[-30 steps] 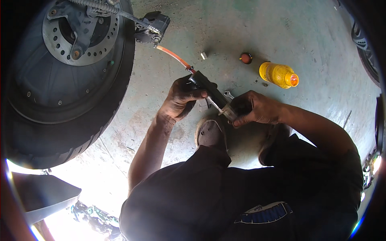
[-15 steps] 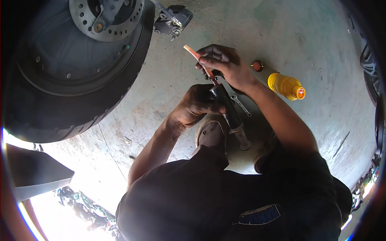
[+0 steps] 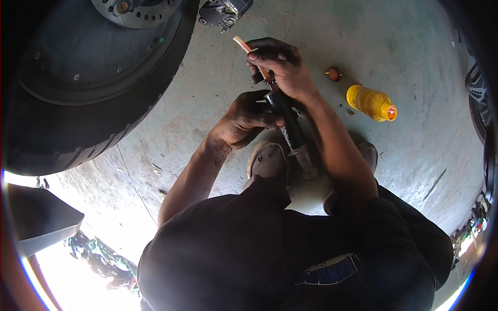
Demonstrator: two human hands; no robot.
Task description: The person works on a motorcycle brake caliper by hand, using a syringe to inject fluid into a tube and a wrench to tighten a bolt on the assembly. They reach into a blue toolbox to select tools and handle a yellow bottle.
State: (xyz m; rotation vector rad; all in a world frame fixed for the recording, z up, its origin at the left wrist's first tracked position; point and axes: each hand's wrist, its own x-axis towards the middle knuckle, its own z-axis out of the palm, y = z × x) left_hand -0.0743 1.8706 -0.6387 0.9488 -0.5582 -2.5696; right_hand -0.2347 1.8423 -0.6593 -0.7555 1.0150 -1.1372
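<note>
My left hand (image 3: 244, 119) is closed around the black barrel of a large syringe (image 3: 293, 133), which slants with its clear plunger end toward me. From its far tip a short orange-tinted tube (image 3: 241, 44) points up and left. My right hand (image 3: 284, 67) pinches this tube near the syringe tip, with the palm over the join, so part of the fitting is hidden. Both hands are stained dark. A brake caliper (image 3: 226, 14) hangs beyond the tube's free end.
At the left stands a big wheel with a black tyre (image 3: 129, 116) and a drilled brake disc (image 3: 142, 19). On the concrete floor to the right lie an open yellow bottle (image 3: 369, 101) and a small dark red cap (image 3: 334, 74). My shoe (image 3: 268, 159) is below the syringe.
The whole view has shifted, with the wheel and caliper higher in the picture. My right forearm has swung inward and now covers the wrench on the floor. Both grips stay the same.
</note>
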